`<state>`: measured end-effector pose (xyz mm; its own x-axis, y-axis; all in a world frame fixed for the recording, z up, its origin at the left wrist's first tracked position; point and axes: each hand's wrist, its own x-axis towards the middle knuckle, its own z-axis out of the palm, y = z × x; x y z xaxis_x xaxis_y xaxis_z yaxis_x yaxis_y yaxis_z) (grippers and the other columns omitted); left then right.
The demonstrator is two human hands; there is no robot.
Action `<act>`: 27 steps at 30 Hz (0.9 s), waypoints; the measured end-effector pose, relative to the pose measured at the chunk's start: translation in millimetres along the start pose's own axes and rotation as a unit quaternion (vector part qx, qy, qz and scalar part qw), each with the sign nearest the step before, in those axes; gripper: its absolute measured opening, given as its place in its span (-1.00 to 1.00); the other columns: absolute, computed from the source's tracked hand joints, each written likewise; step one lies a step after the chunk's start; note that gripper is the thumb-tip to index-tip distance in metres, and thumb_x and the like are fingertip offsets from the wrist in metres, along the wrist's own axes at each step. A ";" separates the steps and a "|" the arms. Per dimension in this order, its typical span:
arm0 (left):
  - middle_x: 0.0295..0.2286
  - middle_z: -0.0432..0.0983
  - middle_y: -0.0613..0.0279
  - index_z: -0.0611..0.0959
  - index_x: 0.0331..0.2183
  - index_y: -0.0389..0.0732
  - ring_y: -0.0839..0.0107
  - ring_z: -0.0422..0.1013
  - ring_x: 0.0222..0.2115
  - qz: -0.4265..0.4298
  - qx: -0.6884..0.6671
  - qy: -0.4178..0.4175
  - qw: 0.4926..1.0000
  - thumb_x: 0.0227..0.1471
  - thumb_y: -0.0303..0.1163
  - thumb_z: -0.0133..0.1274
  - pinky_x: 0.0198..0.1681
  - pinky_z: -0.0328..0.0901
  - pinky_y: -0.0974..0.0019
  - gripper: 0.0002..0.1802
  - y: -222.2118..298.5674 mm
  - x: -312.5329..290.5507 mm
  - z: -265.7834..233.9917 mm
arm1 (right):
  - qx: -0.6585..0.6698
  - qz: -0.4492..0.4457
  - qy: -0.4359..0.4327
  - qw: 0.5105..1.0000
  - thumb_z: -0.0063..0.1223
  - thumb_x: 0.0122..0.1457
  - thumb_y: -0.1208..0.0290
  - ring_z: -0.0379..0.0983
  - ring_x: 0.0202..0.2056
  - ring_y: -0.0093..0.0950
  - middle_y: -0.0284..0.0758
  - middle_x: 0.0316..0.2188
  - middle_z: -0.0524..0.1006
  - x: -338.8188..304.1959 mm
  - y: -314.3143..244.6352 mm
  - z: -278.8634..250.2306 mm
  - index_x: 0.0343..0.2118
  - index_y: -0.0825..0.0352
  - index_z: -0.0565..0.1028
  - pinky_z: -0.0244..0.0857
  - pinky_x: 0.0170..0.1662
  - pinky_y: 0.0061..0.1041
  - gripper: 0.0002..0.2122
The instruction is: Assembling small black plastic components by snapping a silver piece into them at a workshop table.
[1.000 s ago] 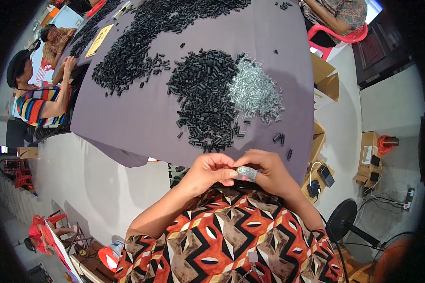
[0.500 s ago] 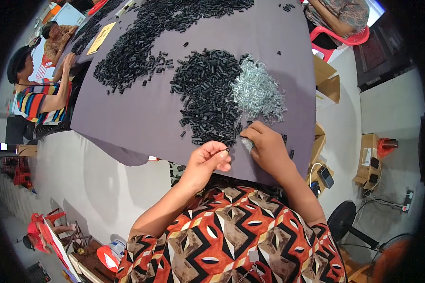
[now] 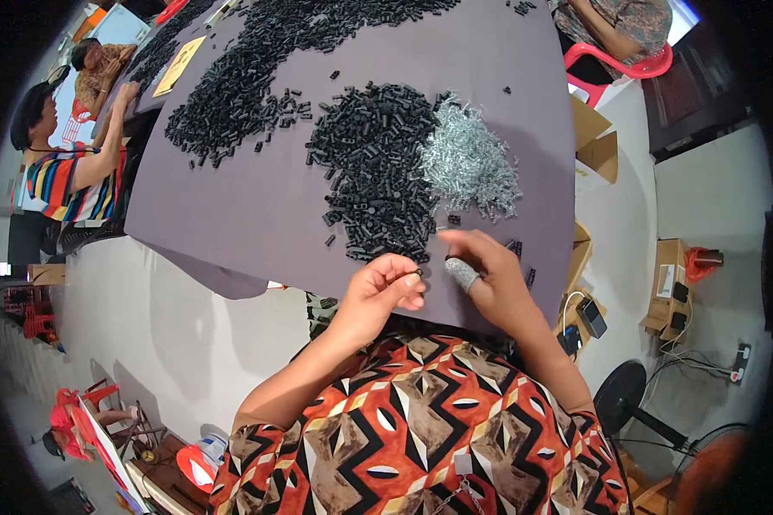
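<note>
My left hand (image 3: 378, 292), at the table's near edge, is closed in a pinch on a small black plastic piece (image 3: 419, 273). Only the end of that piece shows between thumb and fingertips. To its right, my right hand (image 3: 496, 276) has its index finger stretched forward and its thumb apart. A grey wrap (image 3: 461, 273) covers the thumb. Just beyond my hands lies a heap of small black cylindrical plastic pieces (image 3: 369, 163). Touching its right side is a pile of small silvery springs (image 3: 471, 163). A loose black piece (image 3: 453, 220) rests near my right fingertips.
A larger black heap (image 3: 232, 103) spreads across the far left of the purple-grey tablecloth (image 3: 223, 206). Several dark pieces (image 3: 514, 249) lie right of my right hand. Other people (image 3: 94, 172) sit at the left and far right. Cardboard boxes (image 3: 597, 146) and a fan (image 3: 620, 396) stand at the right.
My right hand has drawn back slightly from the springs, and its thumb and index finger have spread apart. My left hand keeps its pinch in nearly the same place.
</note>
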<state>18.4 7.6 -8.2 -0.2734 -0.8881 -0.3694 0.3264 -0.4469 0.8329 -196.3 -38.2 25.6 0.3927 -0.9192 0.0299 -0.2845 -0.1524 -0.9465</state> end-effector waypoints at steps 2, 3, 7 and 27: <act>-0.33 0.57 0.25 0.53 -0.15 -0.25 0.51 0.52 -0.38 -0.006 0.000 -0.011 1.000 0.27 -0.44 0.02 -0.25 0.44 0.43 -0.86 0.2 1.3 4.0 | 0.052 0.005 -0.027 0.998 0.07 0.16 0.64 0.47 -0.27 -0.54 -0.33 -0.26 0.48 -2.6 13.3 -0.8 -0.08 0.38 0.53 0.36 -0.17 -0.56 -0.75; -0.33 0.57 0.25 0.53 -0.15 -0.25 0.51 0.52 -0.38 -0.010 0.000 -0.021 1.000 0.27 -0.44 0.02 -0.26 0.44 0.43 -0.87 0.8 3.0 6.4 | 0.104 0.008 -0.056 0.993 0.08 0.16 0.64 0.47 -0.26 -0.55 -0.35 -0.26 0.48 -3.8 20.4 -1.0 -0.11 0.39 0.54 0.36 -0.16 -0.56 -0.77; -0.34 0.57 0.25 0.53 -0.16 -0.25 0.52 0.52 -0.39 -0.017 0.019 -0.023 0.999 0.27 -0.44 0.02 -0.26 0.43 0.44 -0.87 3.9 4.1 15.4 | 0.157 -0.041 0.008 0.987 0.12 0.19 0.58 0.47 -0.25 -0.60 -0.40 -0.27 0.50 -3.9 27.9 3.3 -0.18 0.40 0.55 0.35 -0.16 -0.62 -0.85; -0.37 0.60 0.23 0.57 -0.13 -0.31 0.54 0.52 -0.46 -0.039 0.031 -0.027 0.998 0.27 -0.45 0.01 -0.34 0.46 0.48 -0.82 5.2 0.9 14.3 | 0.201 0.031 -0.055 0.977 0.16 0.14 0.63 0.49 -0.28 -0.60 -0.39 -0.34 0.54 -11.8 26.2 2.6 -0.23 0.44 0.55 0.36 -0.23 -0.61 -0.87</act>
<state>6.9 6.0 1.7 -0.3450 -0.8426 -0.4135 0.2458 -0.5063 0.8266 -206.2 -30.4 -0.4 0.4834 -0.8743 -0.0443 0.0485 0.0773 -0.9958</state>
